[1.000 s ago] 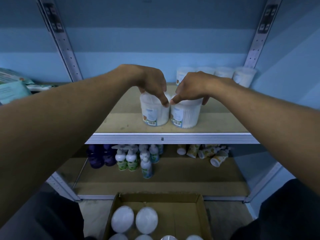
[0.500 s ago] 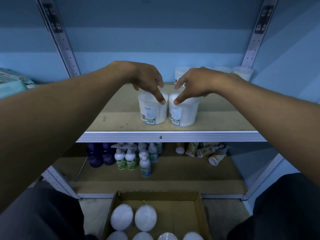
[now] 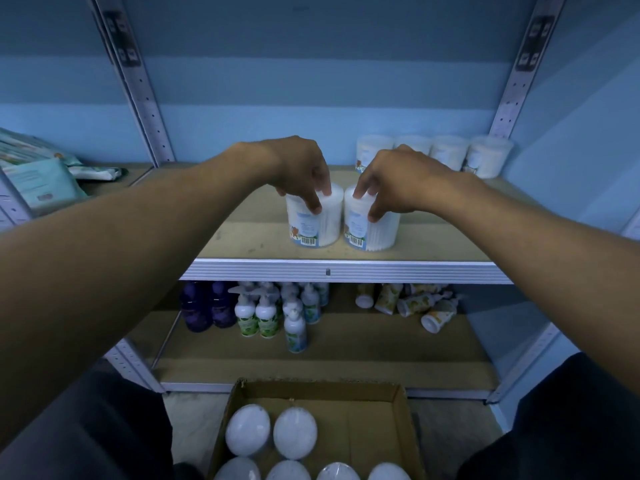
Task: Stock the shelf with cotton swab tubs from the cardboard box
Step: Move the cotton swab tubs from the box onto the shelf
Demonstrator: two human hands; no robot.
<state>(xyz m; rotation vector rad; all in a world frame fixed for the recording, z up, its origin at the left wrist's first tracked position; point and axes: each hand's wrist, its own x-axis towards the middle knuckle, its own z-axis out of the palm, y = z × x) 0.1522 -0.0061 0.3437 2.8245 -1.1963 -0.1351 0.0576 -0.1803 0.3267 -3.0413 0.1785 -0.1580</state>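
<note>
Both hands now lowered: left hand [image 3: 304, 174] grips left tub [image 3: 313, 225], right hand [image 3: 394, 181] grips right tub [image 3: 372, 228]. Tubs upright, side by side on shelf [image 3: 346, 270], barcodes forward.

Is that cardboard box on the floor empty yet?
No. The cardboard box still holds tubs: six white lids show inside, two in a farther row and four nearer, with bare cardboard on the right.
</note>
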